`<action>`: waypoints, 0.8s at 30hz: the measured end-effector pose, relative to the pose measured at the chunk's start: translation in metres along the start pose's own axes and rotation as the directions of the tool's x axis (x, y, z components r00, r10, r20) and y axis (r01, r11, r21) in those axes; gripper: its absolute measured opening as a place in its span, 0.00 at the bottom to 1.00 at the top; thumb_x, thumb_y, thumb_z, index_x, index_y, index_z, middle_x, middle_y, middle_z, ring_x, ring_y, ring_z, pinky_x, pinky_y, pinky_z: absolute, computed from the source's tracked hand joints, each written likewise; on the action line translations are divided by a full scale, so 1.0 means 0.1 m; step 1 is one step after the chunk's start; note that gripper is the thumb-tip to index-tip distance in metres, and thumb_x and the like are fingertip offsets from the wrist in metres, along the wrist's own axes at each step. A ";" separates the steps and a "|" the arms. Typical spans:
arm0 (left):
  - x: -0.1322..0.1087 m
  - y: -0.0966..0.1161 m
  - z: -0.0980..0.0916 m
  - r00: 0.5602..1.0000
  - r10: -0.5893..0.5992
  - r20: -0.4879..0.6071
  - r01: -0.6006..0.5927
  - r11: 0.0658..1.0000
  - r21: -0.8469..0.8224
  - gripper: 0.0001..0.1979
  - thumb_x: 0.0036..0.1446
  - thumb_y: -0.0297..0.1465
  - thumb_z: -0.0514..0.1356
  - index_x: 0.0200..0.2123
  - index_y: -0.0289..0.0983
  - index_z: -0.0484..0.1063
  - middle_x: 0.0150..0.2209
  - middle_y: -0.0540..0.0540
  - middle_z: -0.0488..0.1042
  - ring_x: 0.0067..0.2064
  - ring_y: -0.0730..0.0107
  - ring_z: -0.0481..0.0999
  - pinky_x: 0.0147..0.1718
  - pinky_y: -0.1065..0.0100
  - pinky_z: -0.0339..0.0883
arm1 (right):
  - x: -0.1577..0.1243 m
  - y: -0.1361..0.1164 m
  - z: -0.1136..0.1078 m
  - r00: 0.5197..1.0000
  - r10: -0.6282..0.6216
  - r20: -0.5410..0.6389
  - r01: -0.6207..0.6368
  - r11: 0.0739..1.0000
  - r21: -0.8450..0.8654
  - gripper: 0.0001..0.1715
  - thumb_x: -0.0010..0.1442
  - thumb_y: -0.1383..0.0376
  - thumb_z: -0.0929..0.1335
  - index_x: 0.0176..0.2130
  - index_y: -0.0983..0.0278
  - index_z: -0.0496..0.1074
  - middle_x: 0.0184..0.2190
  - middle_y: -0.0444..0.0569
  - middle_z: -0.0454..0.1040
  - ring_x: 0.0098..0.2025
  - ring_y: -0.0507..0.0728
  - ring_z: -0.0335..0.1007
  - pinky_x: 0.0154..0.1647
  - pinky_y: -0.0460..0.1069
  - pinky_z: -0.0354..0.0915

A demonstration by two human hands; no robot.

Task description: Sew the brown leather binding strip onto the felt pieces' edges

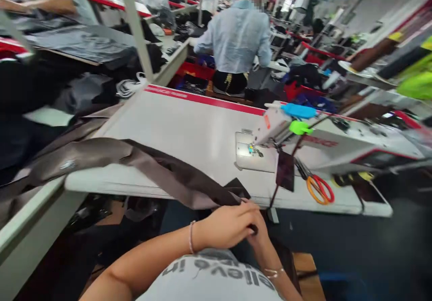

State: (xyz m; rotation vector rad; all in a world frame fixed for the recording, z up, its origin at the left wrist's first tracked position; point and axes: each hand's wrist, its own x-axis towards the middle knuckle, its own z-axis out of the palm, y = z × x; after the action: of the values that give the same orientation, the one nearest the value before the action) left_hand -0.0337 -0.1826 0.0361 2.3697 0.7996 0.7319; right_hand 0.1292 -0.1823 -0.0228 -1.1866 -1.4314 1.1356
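Observation:
A long dark brown strip of fabric (pixel 178 179) runs from the left across the front of the white sewing table (pixel 189 121) to my hands. My left hand (pixel 226 224) is closed on the strip's near end, just in front of the table edge. Pressed against it, my right hand (pixel 259 229) is also closed, and a bit of dark fabric shows between its fingers. The fingertips are partly hidden. Beyond my hands, the sewing machine (pixel 270 128) stands with its needle over a metal plate (pixel 246 152).
Scissors with orange and yellow handles (pixel 319 188) lie right of the needle area. A small dark panel (pixel 285 170) hangs before the machine. Thread cones (pixel 376 53) stand at upper right. Another person (pixel 239 35) sits ahead; grey cloth (pixel 84 42) covers a table at left.

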 end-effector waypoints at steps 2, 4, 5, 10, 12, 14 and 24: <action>-0.06 -0.05 -0.03 0.994 -0.029 -0.101 0.026 0.999 -0.028 0.07 0.64 0.27 0.53 0.45 0.41 0.65 0.60 0.41 0.69 0.57 0.64 0.74 0.51 0.64 0.74 | 0.00 -0.02 0.00 0.976 0.196 -0.099 -0.168 0.956 0.240 0.20 0.55 0.49 0.72 0.34 0.64 0.77 0.31 0.50 0.77 0.32 0.54 0.74 0.32 0.47 0.71; -0.13 -0.13 -0.06 0.976 -0.068 -0.208 0.077 0.996 0.038 0.07 0.65 0.29 0.52 0.44 0.41 0.67 0.51 0.41 0.75 0.48 0.63 0.78 0.45 0.63 0.76 | 0.02 -0.06 -0.02 0.930 0.348 -0.119 -0.268 0.863 0.429 0.21 0.48 0.51 0.76 0.32 0.65 0.76 0.27 0.47 0.76 0.28 0.52 0.71 0.30 0.46 0.69; -0.16 -0.17 -0.07 0.965 -0.105 -0.241 0.127 0.989 0.076 0.07 0.65 0.30 0.52 0.45 0.41 0.67 0.50 0.41 0.75 0.48 0.63 0.78 0.45 0.62 0.76 | 0.02 -0.09 -0.03 0.907 0.409 -0.097 -0.302 0.794 0.528 0.21 0.44 0.52 0.77 0.32 0.65 0.76 0.26 0.46 0.76 0.26 0.51 0.70 0.29 0.46 0.68; -0.25 -0.44 -0.21 0.909 -0.286 -0.302 0.371 0.886 0.278 0.19 0.65 0.36 0.52 0.59 0.43 0.62 0.58 0.40 0.70 0.57 0.53 0.73 0.54 0.52 0.72 | -0.06 -0.17 -0.15 0.897 0.441 0.018 -0.329 0.641 0.693 0.21 0.35 0.56 0.80 0.25 0.65 0.75 0.22 0.43 0.73 0.26 0.49 0.66 0.31 0.44 0.65; -0.26 -0.54 -0.27 0.901 -0.301 -0.312 0.404 0.844 0.352 0.22 0.65 0.37 0.52 0.61 0.44 0.60 0.62 0.39 0.66 0.59 0.49 0.70 0.56 0.48 0.69 | -0.09 -0.17 -0.21 0.917 0.399 0.025 -0.317 0.687 0.654 0.21 0.35 0.55 0.80 0.25 0.65 0.76 0.22 0.43 0.73 0.27 0.49 0.65 0.30 0.44 0.63; -0.26 -0.61 -0.30 0.887 -0.311 -0.340 0.436 0.805 0.401 0.23 0.65 0.37 0.52 0.62 0.42 0.60 0.64 0.37 0.63 0.61 0.47 0.68 0.57 0.47 0.67 | -0.11 -0.17 -0.28 0.938 0.344 0.036 -0.297 0.748 0.593 0.22 0.37 0.53 0.80 0.27 0.65 0.77 0.23 0.43 0.72 0.26 0.48 0.63 0.29 0.43 0.61; -0.19 -0.78 -0.40 0.625 -0.274 -0.731 0.671 0.668 0.323 0.12 0.54 0.27 0.55 0.42 0.40 0.71 0.61 0.44 0.68 0.62 0.55 0.69 0.60 0.54 0.65 | -0.14 -0.41 -0.61 0.986 -0.114 0.124 0.109 0.993 0.045 0.19 0.63 0.52 0.66 0.32 0.63 0.75 0.31 0.48 0.68 0.34 0.51 0.65 0.37 0.47 0.63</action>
State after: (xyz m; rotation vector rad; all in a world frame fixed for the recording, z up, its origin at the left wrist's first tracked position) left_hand -0.1009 -0.1291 0.0097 2.1316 2.1689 1.1763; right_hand 0.1856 -0.1946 0.0256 -1.0107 -1.5453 1.1714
